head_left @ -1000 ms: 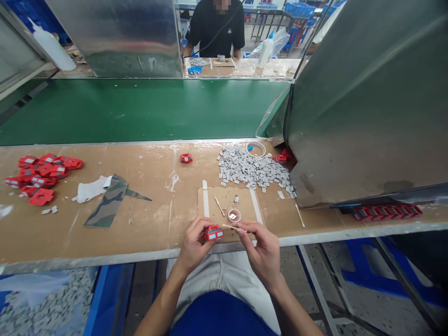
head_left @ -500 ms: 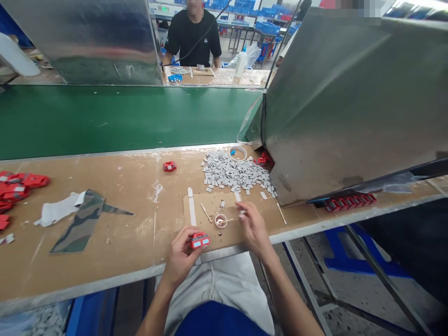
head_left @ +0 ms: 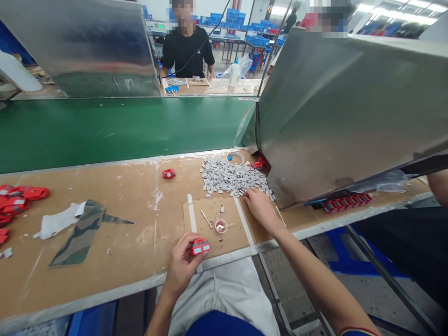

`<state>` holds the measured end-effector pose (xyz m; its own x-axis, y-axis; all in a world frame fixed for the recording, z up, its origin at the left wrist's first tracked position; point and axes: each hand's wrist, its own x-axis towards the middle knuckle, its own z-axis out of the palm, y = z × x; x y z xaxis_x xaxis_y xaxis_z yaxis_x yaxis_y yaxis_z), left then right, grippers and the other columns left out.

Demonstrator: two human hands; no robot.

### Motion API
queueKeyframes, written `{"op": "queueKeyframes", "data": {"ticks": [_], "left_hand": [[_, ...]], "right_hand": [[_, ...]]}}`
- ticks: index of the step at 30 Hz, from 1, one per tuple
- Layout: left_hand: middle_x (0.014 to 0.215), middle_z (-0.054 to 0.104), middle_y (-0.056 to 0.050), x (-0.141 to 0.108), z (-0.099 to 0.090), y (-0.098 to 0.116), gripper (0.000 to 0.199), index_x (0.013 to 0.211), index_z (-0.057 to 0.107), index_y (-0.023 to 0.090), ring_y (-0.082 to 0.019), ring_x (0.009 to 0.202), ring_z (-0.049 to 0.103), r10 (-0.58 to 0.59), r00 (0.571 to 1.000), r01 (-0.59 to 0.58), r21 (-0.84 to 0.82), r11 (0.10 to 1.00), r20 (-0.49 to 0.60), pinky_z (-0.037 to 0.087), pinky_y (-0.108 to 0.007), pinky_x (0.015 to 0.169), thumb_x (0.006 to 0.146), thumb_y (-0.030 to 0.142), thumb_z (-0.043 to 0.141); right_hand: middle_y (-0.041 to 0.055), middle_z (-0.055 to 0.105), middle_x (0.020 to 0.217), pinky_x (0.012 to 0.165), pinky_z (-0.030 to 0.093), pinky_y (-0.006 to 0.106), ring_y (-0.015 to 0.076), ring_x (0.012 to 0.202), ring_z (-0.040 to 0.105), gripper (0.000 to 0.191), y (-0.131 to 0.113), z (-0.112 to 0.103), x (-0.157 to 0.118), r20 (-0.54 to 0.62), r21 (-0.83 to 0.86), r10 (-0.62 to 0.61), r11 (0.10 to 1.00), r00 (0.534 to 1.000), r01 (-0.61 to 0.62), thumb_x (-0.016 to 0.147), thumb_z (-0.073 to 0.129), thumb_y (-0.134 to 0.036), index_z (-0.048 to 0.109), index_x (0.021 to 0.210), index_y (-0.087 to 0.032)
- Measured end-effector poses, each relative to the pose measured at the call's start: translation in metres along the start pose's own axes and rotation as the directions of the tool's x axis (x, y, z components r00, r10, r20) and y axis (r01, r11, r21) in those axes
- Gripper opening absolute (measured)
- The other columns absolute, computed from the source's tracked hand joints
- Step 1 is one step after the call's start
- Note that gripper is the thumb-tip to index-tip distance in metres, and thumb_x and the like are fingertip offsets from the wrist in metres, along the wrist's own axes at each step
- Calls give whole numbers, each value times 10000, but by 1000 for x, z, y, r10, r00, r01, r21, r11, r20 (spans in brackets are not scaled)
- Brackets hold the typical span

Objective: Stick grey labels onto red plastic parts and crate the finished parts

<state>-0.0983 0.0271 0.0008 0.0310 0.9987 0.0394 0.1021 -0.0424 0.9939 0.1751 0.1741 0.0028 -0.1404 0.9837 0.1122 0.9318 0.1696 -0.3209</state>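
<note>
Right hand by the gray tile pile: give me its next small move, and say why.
The right hand should probably pinch a single piece from the near edge of the gray tile pile. Its fingertips are at that edge, the left hand holds a red plastic part with two pale panels, and a thin stick has one end over the small cup.

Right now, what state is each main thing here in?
Left hand: closed on a red piece
Red piece: held, two pale panels showing
Right hand: at the near edge of the grey pieces; grip unclear
Grey pieces: heaped loosely
Small cup: open, stick leaning in it
Tape roll: lying flat
Camouflage scrap: lying flat
Red pieces at far left: heaped
Blue-tipped bottle: upright
</note>
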Motion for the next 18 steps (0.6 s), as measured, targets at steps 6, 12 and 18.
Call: {"op": "queueKeyframes", "data": {"ticks": [6,12,18], "left_hand": [[979,657,-75,-1,-3,0,242,993,731,195,-190,874,665,-6,1000,6,-56,998,0,582,-268,742,831,372,762],[1096,651,-94,-4,-8,-6,426,1217,748,277,-196,940,681,-37,992,63,-224,973,118,584,-301,806,797,324,803],[985,689,-79,-6,-7,-4,456,1180,758,207,-175,835,667,-111,976,159,-271,949,185,554,-272,739,735,261,842]], "right_hand": [[138,690,892,756,457,322,237,839,635,250,4,-11,-3,-15,-2,-37,999,999,37,857,510,20,681,827,-160],[54,688,868,660,519,291,183,750,642,149,-14,-48,-56,-138,503,-35,859,990,100,941,596,-263,732,932,-201],[34,715,786,591,542,245,152,670,663,196,-93,-38,-118,172,861,-79,496,982,-111,908,697,-381,733,975,-200]]}}
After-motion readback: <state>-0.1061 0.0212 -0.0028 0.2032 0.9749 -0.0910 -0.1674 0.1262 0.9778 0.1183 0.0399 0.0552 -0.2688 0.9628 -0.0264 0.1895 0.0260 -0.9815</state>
